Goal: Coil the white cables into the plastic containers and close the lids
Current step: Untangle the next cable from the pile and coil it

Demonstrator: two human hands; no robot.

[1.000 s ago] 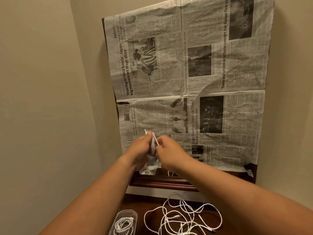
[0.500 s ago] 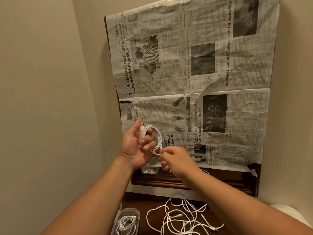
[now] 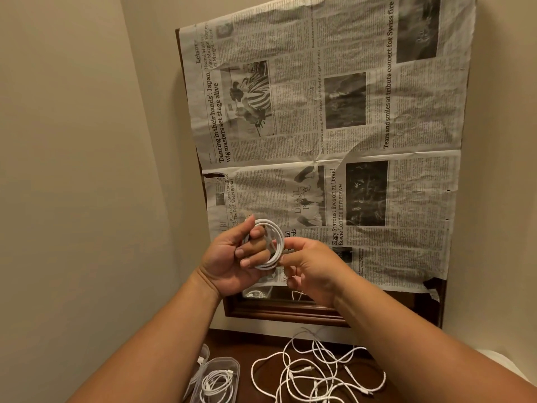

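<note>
A white cable (image 3: 274,242) wound into a small round coil is held up in front of the newspaper. My left hand (image 3: 236,258) holds the coil, with its fingers through the loop and the thumb over the top. My right hand (image 3: 308,266) pinches the coil's right edge. Low on the dark table stands a clear plastic container (image 3: 216,379) with a coiled white cable inside, its lid shut as far as I can tell. A tangle of loose white cables (image 3: 316,373) lies to its right.
A newspaper (image 3: 334,135) covers a wood-framed mirror (image 3: 279,311) leaning on the beige wall. The uncovered strip of mirror reflects a container and cables. Another clear container part (image 3: 203,356) shows behind the first. The wall corner is close on the left.
The left hand went from a closed grasp to showing the round coil on its fingers. The right hand rose from the coil's bottom to its right edge. The camera tilted slightly.
</note>
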